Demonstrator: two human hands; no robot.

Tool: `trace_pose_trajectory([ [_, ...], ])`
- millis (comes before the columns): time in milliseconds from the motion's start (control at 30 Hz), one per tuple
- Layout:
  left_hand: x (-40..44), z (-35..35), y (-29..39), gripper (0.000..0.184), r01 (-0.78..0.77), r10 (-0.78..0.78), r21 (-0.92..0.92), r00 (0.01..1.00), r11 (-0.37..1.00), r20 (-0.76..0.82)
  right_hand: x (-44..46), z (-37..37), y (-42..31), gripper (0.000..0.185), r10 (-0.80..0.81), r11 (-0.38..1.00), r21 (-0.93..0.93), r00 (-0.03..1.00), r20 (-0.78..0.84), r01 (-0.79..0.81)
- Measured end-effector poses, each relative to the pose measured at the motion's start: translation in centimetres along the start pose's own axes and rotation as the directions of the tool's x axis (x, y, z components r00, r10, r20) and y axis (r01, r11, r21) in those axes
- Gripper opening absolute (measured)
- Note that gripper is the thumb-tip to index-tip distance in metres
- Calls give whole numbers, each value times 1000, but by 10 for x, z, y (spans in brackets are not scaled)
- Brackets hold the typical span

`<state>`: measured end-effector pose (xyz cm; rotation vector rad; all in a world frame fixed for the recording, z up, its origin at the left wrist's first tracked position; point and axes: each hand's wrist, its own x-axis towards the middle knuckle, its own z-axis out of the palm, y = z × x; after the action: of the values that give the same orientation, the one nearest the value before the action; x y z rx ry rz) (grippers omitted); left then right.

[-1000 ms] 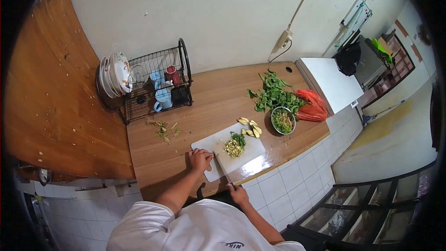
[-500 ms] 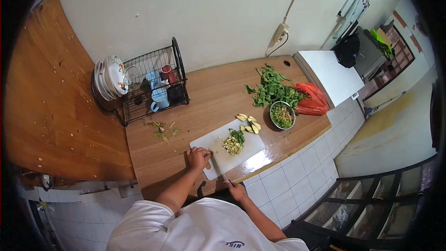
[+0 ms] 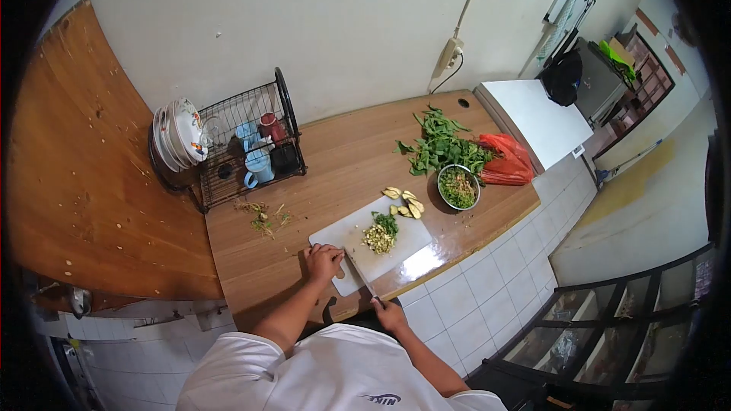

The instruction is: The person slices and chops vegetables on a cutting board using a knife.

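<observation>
Fingers of the left hand [image 3: 325, 262] bunch on the white board [image 3: 335, 235]; what they pinch, I cannot tell. The long knife [image 3: 359, 273] slants from beside them back to the right hand [image 3: 390, 315], wrapped around its handle. Chopped bits [image 3: 378, 240] lie right of the blade.

The bare left hand [image 3: 324, 262] lies back-up over the left end of the white rectangular cutting board [image 3: 412, 239], fingers bunched and pointing inward across it. The bare right hand [image 3: 391, 316], just off the board's near edge, is closed on a long-bladed knife [image 3: 361, 275]. Both bare forearms slant inward toward the board.
</observation>
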<state>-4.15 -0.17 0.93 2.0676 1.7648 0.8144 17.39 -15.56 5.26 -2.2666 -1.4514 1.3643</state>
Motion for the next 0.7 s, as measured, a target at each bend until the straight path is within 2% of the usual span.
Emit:
trace_pose_trajectory([
  [67, 1, 1, 3, 12, 97, -96, -13, 995, 995, 16, -6, -3, 0, 72, 24, 999, 25, 999, 25, -25],
  [167, 1, -5, 11, 13, 126, -126, -18, 992, 992, 0, 11, 7, 9, 72, 68, 998, -13, 998, 7, -68],
  [267, 0, 13, -5, 13, 147, -148, -85, 989, 985, 2, 4, -4, -8, 73, -24, 999, 29, 1000, 15, 24],
  [400, 0, 10, -4, 13, 129, -129, -22, 992, 991, -4, 6, -4, -10, 72, 9, 999, 31, 999, 51, -10],
  [467, -1, 5, 0, 13, 133, -133, -5, 991, 991, -8, 11, 2, -1, 71, -27, 991, 134, 997, 74, 17],
  [567, 0, -6, 9, 13, 151, -151, 24, 988, 988, 20, 10, 1, 1, 64, -2, 997, 78, 997, 75, -4],
  [700, 2, -5, 9, 12, 165, -165, 9, 986, 986, 28, 11, 0, 0, 62, -34, 993, 113, 997, 75, 25],
])
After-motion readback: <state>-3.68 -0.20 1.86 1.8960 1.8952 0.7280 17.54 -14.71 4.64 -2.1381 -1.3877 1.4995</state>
